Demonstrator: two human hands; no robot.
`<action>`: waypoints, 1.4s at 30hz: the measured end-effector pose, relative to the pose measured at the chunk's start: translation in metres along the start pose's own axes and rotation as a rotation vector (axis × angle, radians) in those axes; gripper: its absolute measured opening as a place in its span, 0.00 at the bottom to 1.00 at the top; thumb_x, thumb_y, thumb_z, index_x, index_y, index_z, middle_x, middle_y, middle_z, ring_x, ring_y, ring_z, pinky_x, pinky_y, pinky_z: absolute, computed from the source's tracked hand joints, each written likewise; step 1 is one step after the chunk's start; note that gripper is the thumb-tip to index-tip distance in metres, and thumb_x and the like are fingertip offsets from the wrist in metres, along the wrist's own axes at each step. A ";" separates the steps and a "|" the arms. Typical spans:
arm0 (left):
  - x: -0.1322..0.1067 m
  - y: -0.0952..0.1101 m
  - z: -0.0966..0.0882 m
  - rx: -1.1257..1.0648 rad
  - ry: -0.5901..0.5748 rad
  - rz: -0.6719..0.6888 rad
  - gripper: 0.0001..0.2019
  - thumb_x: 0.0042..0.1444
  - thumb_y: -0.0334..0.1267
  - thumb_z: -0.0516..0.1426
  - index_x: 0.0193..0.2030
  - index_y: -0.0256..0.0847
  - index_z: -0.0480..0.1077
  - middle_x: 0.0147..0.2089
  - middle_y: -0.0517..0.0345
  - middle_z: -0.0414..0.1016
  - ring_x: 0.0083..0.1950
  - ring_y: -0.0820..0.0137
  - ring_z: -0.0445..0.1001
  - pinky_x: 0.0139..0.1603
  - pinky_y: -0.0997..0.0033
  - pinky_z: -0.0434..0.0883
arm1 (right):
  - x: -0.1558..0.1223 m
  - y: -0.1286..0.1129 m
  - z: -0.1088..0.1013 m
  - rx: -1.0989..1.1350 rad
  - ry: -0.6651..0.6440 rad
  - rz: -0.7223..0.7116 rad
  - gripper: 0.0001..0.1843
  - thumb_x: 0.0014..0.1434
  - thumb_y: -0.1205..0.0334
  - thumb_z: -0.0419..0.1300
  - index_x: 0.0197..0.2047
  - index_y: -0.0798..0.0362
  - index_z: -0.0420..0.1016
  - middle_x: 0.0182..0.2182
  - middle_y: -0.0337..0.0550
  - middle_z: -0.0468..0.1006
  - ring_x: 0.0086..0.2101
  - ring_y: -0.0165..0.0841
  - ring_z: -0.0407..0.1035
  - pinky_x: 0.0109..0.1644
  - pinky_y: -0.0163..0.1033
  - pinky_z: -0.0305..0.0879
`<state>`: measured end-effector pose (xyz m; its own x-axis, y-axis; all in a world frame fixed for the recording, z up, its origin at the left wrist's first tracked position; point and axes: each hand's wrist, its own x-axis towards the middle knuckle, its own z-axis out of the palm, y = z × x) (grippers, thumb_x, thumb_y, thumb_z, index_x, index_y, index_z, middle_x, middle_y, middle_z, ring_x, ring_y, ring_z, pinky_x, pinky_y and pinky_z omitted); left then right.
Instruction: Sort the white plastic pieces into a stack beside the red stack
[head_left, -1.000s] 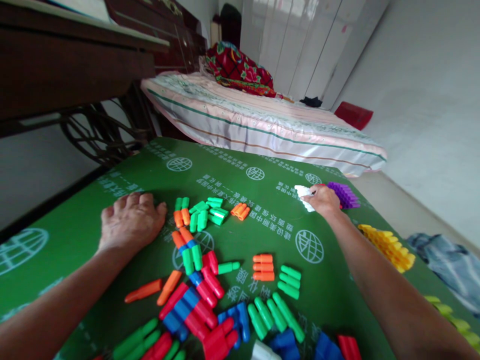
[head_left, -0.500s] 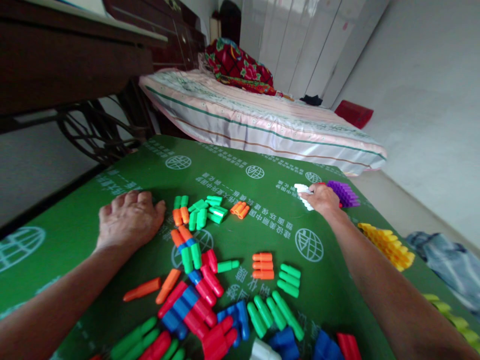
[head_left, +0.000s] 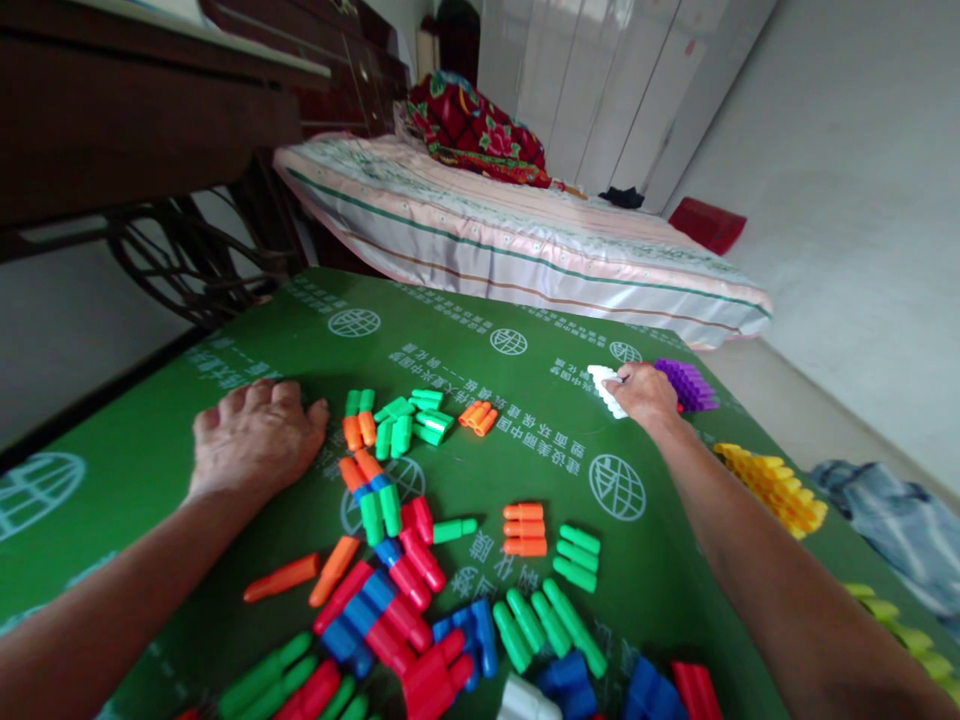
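The right hand (head_left: 643, 392) is reaching far across the green printed counter (head_left: 480, 350), and its fingers (head_left: 624, 380) are bunching together on the near edge of a cluster of white bullet-shaped plastic pegs (head_left: 604, 388), pinching it while it is lying on the counter. Just beyond the white cluster, touching the back of the same hand, a block of purple plastic pegs (head_left: 686, 385) is sitting. Nearer the person than the white cluster and further right, a row of yellow plastic pegs (head_left: 776, 488) is lying well apart from it. Far to the left of the white cluster, the left hand (head_left: 251, 435) is resting palm down on the counter, its fingers (head_left: 259, 395) lying loosely apart and flat, holding nothing. Between that hand and the white cluster, small joined groups of green and orange plastic pegs (head_left: 397, 425) are lying scattered. Nearer the person than the white cluster, a trio of orange pegs (head_left: 523, 529) is lying beside a trio of green pegs (head_left: 576, 558), and a mixed heap of red, blue and green pegs (head_left: 397, 610) is spreading toward the lower edge of the view.
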<state>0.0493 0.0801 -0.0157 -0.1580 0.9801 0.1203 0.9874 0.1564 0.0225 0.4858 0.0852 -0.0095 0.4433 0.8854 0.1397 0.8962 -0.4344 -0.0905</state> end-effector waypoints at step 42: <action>-0.005 0.005 -0.004 -0.026 0.001 0.011 0.31 0.58 0.51 0.37 0.55 0.28 0.63 0.61 0.32 0.61 0.63 0.44 0.58 0.60 0.44 0.60 | -0.129 -0.010 -0.053 0.721 -0.116 -0.418 0.10 0.54 0.54 0.61 0.34 0.50 0.78 0.31 0.39 0.82 0.33 0.34 0.75 0.40 0.38 0.71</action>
<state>0.0553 0.0754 -0.0126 -0.1475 0.9816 0.1215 0.9886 0.1427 0.0472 0.4209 -0.0333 0.0252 0.0376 0.9785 0.2028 0.7364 0.1101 -0.6676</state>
